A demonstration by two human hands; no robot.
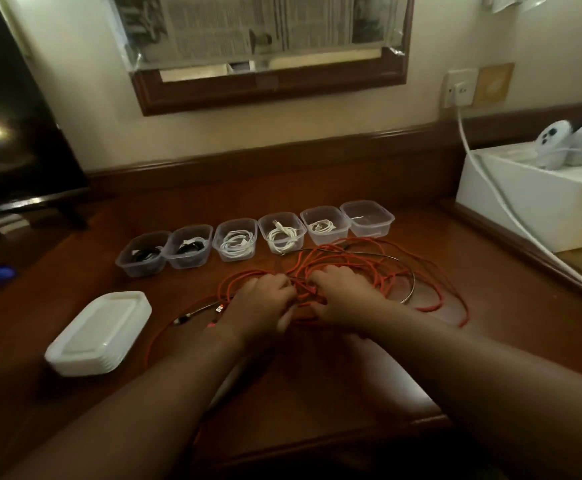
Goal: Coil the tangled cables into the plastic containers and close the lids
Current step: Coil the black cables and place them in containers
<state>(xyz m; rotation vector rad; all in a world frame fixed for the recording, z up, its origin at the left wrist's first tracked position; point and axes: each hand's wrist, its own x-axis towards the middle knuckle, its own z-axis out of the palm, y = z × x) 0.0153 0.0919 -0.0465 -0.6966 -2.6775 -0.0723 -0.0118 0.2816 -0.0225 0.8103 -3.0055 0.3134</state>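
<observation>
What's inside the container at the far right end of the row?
The rightmost container looks empty; only its clear bottom shows. The five others each hold a coiled cable. None has a lid on.

This looks like a hotel room or a bedroom at home. A polished wooden desk (317, 375) with a raised moulded back edge runs along a cream wall. Above it hangs a wood-framed mirror (272, 84) covered with newspaper (248, 22). A dark television (12, 133) stands at the left, and a wall socket (459, 88) with a white cord (490, 188) plugged in is at the right.
</observation>
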